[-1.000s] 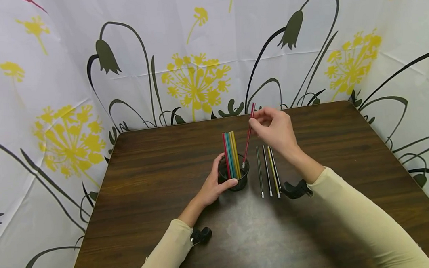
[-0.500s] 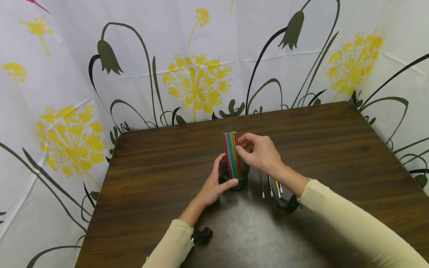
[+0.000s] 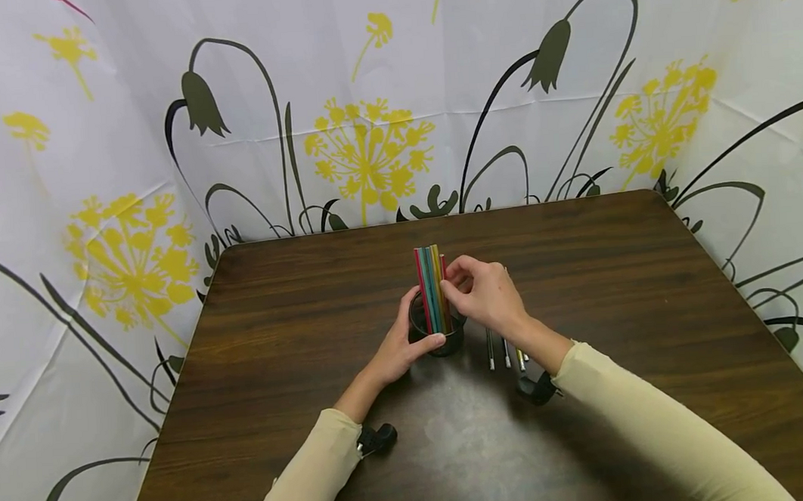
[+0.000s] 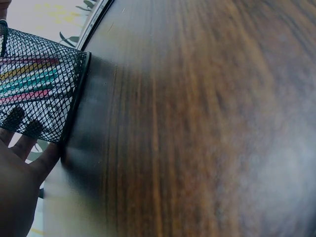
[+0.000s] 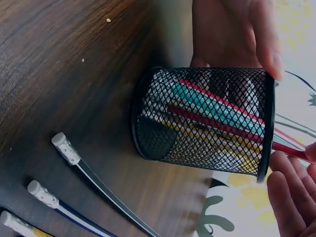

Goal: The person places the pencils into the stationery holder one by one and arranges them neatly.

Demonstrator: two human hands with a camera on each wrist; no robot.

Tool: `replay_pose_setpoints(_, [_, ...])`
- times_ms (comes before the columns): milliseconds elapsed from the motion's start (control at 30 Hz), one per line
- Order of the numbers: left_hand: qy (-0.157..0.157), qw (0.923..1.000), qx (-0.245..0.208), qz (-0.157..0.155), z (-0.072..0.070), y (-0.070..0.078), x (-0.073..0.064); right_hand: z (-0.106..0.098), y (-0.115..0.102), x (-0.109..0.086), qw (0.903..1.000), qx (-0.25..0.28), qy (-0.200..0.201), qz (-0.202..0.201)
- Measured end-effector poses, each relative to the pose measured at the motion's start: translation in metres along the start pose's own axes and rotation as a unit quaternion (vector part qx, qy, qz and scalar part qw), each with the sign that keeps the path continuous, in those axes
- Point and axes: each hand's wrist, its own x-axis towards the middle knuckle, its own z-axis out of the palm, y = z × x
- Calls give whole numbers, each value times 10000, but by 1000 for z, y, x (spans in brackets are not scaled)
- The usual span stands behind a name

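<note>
My left hand (image 3: 396, 349) grips a black wire-mesh pencil cup (image 3: 456, 344), which stands upright on the table. Several red, teal and yellow pencils (image 3: 431, 287) lean together inside it. Thumb and fingers of my right hand (image 3: 483, 293) pinch a red pencil (image 3: 444, 263) near its upper end. In the right wrist view, this red pencil (image 5: 289, 150) passes over the cup's rim (image 5: 269, 108), its lower part visible through the mesh. The left wrist view shows fingers (image 4: 47, 160) against the cup's wall (image 4: 74, 74).
Right of the cup, several pencils lie on the brown wood-grain table (image 3: 295, 301), partly hidden by my right arm. Their white erasers show: a dark grey pencil (image 5: 111, 195) is closest to the cup. Behind the table hangs a flower-printed white curtain (image 3: 254, 160).
My right hand has moved left and down, bringing the red pencil from a slant above the cup to deep among the others. The left hand keeps its hold on the cup.
</note>
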Motion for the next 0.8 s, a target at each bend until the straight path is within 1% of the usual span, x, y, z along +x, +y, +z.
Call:
replay_pose_setpoints(300, [10,10000,43,4,0,-2,-1,5,2,0,9998,-177,53,20])
replay_pose_setpoints(600, [-55,9999,-127,-70,-1,0,0,9,-1,9,9985,-475,-24,283])
replay_pose_setpoints(800, [-61,9999,-80,-111,-1,0,0,10,-1,13,9966,-688,57,441])
